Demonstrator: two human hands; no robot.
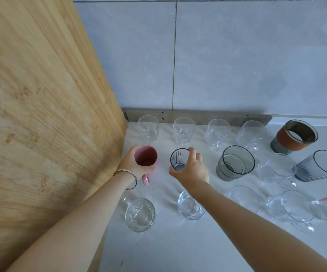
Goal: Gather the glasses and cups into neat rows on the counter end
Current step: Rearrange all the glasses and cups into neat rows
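Pink mug (pixel 146 157) clasped in left grip (pixel 133 165); right grip (pixel 192 171) pinches ribbed glass (pixel 178 158), probably resting on surface (pixel 168 248).

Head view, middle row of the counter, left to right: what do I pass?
pink mug in the left hand → small ribbed glass in the right hand → smoky grey tumbler → clear glass mug → grey ribbed glass

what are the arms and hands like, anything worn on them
Both forearms are bare, no sleeves or gloves in view. The left wrist wears a thin braided cord bracelet, pale tan with a darker strand. No watch or ring shows on the right hand.
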